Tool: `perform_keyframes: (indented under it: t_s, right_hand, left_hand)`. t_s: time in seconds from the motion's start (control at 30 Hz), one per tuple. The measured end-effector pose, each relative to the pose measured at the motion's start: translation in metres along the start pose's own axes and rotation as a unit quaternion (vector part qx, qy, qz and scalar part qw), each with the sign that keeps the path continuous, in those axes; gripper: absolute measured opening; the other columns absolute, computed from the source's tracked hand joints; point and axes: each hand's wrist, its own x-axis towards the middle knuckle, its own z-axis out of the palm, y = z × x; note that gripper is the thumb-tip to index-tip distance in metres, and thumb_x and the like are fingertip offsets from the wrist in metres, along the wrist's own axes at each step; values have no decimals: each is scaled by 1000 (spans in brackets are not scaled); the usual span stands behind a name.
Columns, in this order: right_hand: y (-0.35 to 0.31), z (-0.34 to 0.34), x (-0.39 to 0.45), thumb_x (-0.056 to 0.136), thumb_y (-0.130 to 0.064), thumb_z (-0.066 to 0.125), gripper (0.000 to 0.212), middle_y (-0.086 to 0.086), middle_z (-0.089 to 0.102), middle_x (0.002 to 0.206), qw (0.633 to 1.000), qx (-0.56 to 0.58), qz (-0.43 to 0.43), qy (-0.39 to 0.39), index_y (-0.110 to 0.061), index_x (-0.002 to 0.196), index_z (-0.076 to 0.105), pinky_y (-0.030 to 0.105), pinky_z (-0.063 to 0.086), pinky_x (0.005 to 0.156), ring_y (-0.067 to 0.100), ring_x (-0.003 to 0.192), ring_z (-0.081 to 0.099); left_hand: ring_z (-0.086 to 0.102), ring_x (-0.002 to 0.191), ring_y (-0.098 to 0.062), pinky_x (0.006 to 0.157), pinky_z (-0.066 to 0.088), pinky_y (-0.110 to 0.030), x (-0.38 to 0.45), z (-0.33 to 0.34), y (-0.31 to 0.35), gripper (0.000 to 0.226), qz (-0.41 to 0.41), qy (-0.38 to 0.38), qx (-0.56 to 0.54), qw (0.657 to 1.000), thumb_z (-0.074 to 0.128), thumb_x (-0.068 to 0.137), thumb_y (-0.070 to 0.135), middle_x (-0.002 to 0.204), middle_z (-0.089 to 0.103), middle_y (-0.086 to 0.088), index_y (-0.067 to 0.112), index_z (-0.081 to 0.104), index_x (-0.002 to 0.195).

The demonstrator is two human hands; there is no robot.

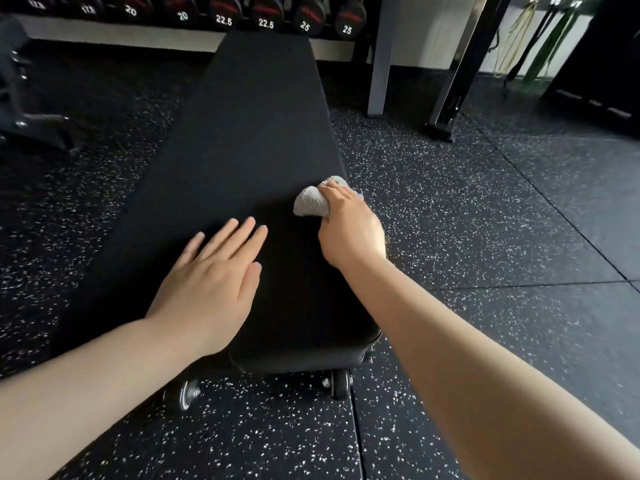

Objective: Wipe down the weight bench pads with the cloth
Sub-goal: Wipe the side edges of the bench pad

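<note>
A long black weight bench pad (pixel 249 133) runs away from me down the middle of the view. My right hand (pixel 349 230) grips a bunched grey cloth (pixel 311 202) and holds it against the pad near its right edge. My left hand (pixel 211 282) lies flat on the near part of the pad, fingers straight and spread, holding nothing.
A rack of black dumbbells (pixel 242 12) marked 20 to 25 lines the back wall. Grey and black rack legs (pixel 381 64) stand at the back right. Another bench's frame (pixel 20 98) is at the left. The bench's wheels (pixel 341 382) sit on speckled rubber floor (pixel 485 237).
</note>
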Motion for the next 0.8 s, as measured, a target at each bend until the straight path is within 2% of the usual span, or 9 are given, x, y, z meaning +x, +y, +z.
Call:
perform_keyframes:
  t_s: [0.13,0.2,0.43,0.53,0.6,0.7,0.73,0.8]
  right_hand:
    - [-3,1,-16,92,-9,42,55,-13,33,154,1000,-11,6,-2,-27,144,41,30,33,109,11,142,29]
    - [-4,0,-20,92,-10,43,56,-14,33,154,1000,-18,9,2,-27,145,41,29,31,110,8,143,26]
    - [-5,4,-19,83,-8,51,60,-14,41,150,999,-20,31,34,-28,139,50,20,27,111,6,140,34]
    - [-11,-1,-38,83,-9,50,58,-15,42,149,999,-3,31,33,-28,137,52,25,31,114,5,140,34]
    - [-11,-8,-72,80,-12,45,60,-15,42,149,1000,3,-7,7,-27,138,52,25,29,116,3,141,31]
    - [8,-26,-100,73,-16,34,69,-16,41,149,992,1,-112,-59,-28,140,49,21,21,118,1,142,29]
    - [14,-30,-92,72,-14,33,70,-15,43,148,989,0,-129,-71,-28,139,50,21,22,118,1,141,31]
    - [20,-29,-52,74,-8,37,68,-14,45,147,992,22,-108,-68,-27,138,52,23,28,116,3,139,35]
  left_hand:
    - [-16,145,-6,119,-6,-40,34,3,17,55,-30,-18,-14,999,10,100,39,159,-13,14,31,-4,152]
    - [-15,146,-10,119,-5,-45,56,6,28,55,-28,-17,-20,999,12,101,38,160,-11,12,29,-2,153]
    - [-9,148,-16,117,-1,-52,75,15,30,56,-12,10,-23,1000,16,100,38,161,-3,7,24,4,153]
    - [-8,148,-16,117,0,-52,76,12,28,56,-9,7,-27,1000,17,100,37,161,-3,7,25,5,153]
    - [-5,148,-16,117,2,-52,76,12,28,55,-6,16,-22,1000,10,99,35,161,0,7,26,6,153]
    - [1,148,-14,116,3,-52,75,9,30,56,-10,20,-35,999,9,97,36,161,7,8,27,13,153]
    - [-1,148,-14,116,2,-51,75,8,29,54,-8,11,-31,999,11,100,35,161,4,9,27,10,153]
    - [-6,148,-12,118,0,-49,75,9,29,55,-8,10,-25,1000,15,99,37,161,-1,11,28,5,153]
